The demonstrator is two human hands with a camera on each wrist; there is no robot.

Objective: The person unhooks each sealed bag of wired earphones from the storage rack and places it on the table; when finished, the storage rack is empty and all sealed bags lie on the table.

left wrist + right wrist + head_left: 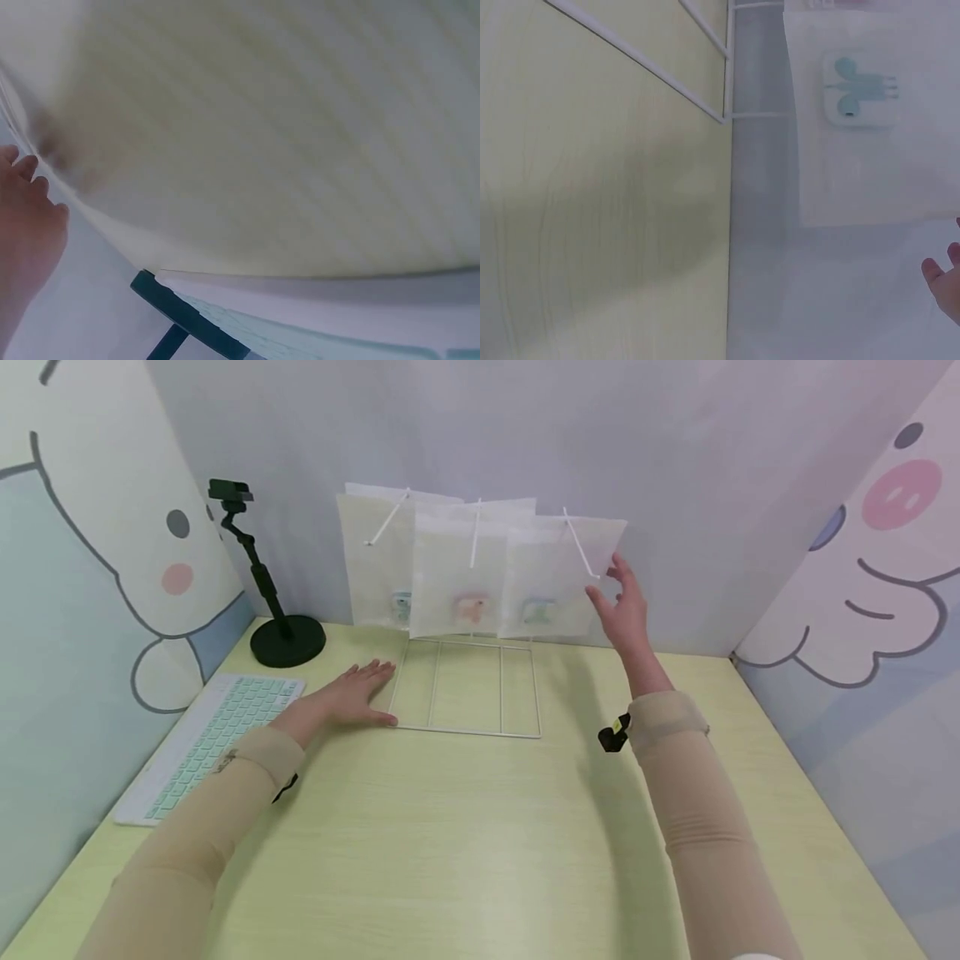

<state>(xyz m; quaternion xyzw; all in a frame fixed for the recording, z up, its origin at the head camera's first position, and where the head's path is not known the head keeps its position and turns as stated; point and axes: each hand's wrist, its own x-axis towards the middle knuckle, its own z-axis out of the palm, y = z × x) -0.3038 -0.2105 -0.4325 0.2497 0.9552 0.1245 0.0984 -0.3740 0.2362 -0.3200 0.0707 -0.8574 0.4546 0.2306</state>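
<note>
Three hanging bags (450, 568), one showing teal earphones (862, 88), blurred cuff lettering (224, 762), both hands (626, 610) spread, empty

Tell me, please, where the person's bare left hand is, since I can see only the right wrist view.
Observer: The bare left hand is at the left side of the white wire rack's base.
Operator: Thank you; what shows in front of the upper parts of the flat, translucent white pouches?
Observer: Three thin white rods, side by side.
Operator: And what stands to their left, please?
Observer: A slim black stand with a round base, just beyond a white keyboard with mint-green keys.
</note>
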